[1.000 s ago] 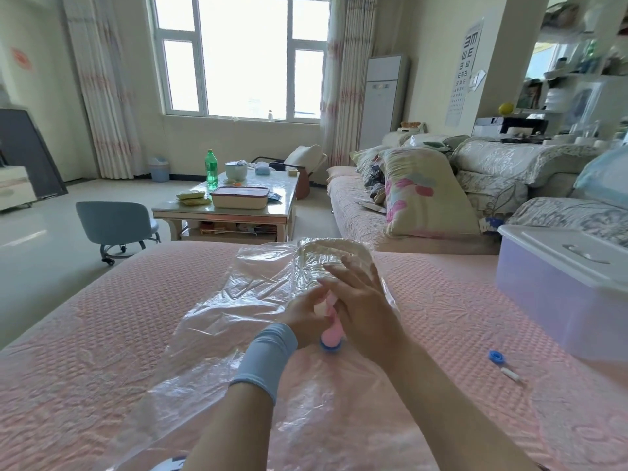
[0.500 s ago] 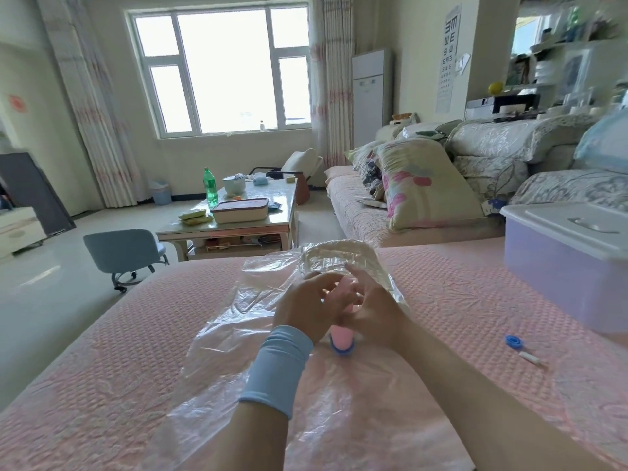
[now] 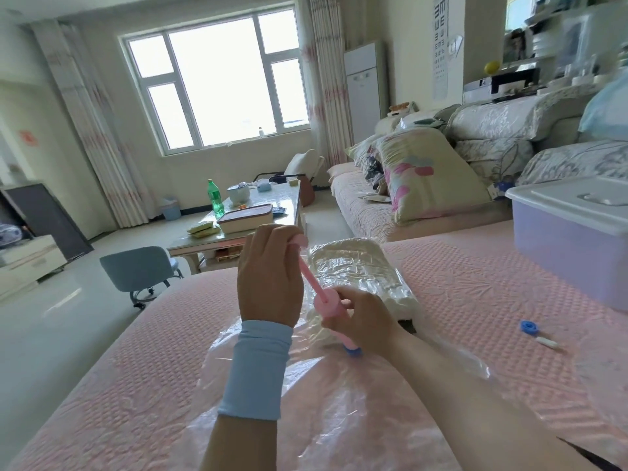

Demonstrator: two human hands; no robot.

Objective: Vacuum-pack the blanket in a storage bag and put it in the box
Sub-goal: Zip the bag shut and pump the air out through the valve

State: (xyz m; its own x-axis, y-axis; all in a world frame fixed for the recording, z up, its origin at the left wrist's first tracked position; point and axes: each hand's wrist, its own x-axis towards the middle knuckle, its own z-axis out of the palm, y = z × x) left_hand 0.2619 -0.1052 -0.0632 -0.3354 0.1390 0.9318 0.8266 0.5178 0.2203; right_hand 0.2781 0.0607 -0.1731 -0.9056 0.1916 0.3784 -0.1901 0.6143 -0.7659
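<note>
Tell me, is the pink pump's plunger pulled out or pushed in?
Pulled out: the left hand holds the handle high, and the bare rod shows above the pump body in the right hand.

A wide bed under a pink quilted cover (image 3: 153, 385) carries everything. A clear, crinkled plastic storage bag (image 3: 339, 402) lies flat along its middle, running from the near edge towards the far edge. The bag's far end bulges with a folded white blanket (image 3: 353, 266) close to that edge. At the far right corner stands a translucent lilac plastic box with a white lid (image 3: 571, 253). Between bag and box, nearer the right edge, lie a small round blue cap (image 3: 529, 327) and, just beside it, a short white stick (image 3: 546, 342).
</note>
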